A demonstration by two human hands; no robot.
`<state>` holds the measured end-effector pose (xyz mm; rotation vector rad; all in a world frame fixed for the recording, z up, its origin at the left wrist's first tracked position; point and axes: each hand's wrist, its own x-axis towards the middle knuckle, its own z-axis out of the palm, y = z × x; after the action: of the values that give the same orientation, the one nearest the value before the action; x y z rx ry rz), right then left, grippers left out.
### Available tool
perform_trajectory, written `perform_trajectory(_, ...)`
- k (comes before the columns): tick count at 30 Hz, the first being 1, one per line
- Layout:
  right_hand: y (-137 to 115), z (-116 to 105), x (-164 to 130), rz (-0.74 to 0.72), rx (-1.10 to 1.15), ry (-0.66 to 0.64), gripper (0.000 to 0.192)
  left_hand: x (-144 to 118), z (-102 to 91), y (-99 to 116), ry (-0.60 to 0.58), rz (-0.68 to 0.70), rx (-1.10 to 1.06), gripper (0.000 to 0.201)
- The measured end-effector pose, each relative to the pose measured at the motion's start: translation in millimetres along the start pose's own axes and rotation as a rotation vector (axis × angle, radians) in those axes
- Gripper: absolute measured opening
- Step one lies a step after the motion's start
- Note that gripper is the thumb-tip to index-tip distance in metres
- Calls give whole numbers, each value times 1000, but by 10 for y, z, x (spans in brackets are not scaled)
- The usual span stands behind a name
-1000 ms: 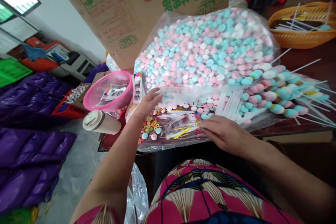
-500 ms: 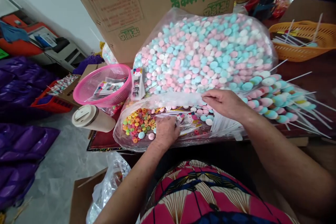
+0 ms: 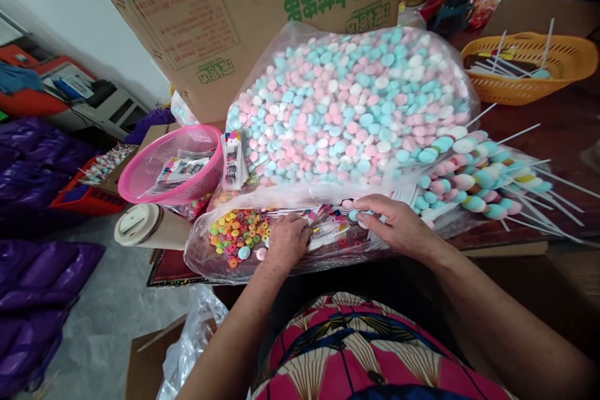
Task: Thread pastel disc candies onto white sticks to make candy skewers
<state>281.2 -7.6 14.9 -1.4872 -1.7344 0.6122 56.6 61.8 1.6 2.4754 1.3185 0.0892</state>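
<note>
- Looking down through the head camera, you have both hands on a clear plastic sheet spread over the near edge of the table.
- Your left hand lies knuckles up, fingers curled down onto small printed packets; whether it pinches one, you cannot tell.
- Your right hand lies just right of it, fingers stretched left, the tips touching a pale round candy and the packets; it is not closed around anything.
- Just left of your left hand sits a heap of small coloured ring candies with two larger discs beside it.
- Directly beyond your hands, a big clear bag full of pink, blue and white candy discs fills the middle of the table.
- To the right of your right hand lie skewers of candy discs, their white sticks pointing right.
- Far right stands an orange basket with sticks in it.
- To the left sit a pink basket and, nearer, a beige cup on its side.
- A cardboard box with green print stands behind the bag.
</note>
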Motion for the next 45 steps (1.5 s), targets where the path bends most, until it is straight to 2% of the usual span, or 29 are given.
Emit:
perform_trajectory(4,49,-29,-93,77,-8,28,23,-30,5,-117,14,12,-81,16)
perform_trajectory(8,-98,74,-52,-31,-29,30,25,-49,40,-101,38,11,-128,15)
perform_trajectory(11,-234,263,63,-97,-149,-148,26,-28,87,-85,48,31,-172,15)
perform_trajectory(14,-245,458,188,-27,-305,-304,22,-16,85,-148,36,48,-265,18)
perform_trajectory(17,-174,521,266,41,-351,-312,21,-73,0,-196,55,24,-377,23)
perform_trajectory(20,-157,396,236,61,-322,-318,20,-205,-151,-95,103,7,-482,24)
perform_trajectory(21,-170,326,201,61,-278,-319,23,-249,-199,-32,101,28,-533,23)
perform_trajectory(23,-209,187,107,74,-55,-335,38,-305,-269,95,41,114,-726,20)
perform_trajectory(25,-249,109,10,163,351,-359,53,-309,-291,178,-42,156,-923,23)
perform_trajectory(26,-267,104,-32,246,516,-352,53,-296,-288,195,-85,171,-995,24)
perform_trajectory(28,-300,157,-97,419,713,-304,38,-258,-273,201,-152,196,-1075,26)
perform_trajectory(30,-330,245,-137,498,745,-224,26,-227,-263,204,-176,185,-1055,24)
perform_trajectory(33,-357,323,-167,407,606,-80,25,-207,-263,269,-213,97,-906,28)
perform_trajectory(36,-346,276,-180,345,481,27,25,-194,-243,391,-194,4,-786,24)
perform_trajectory(38,-326,193,-180,347,455,36,21,-177,-231,458,-169,-26,-779,17)
perform_trajectory(41,-312,69,-174,264,441,-66,25,-137,-262,507,-266,91,-755,19)
perform_trajectory(43,-306,32,-171,152,412,-121,13,-94,-314,521,-330,200,-687,20)
perform_trajectory(45,-283,37,-172,102,342,-52,16,-42,-363,544,-391,251,-649,23)
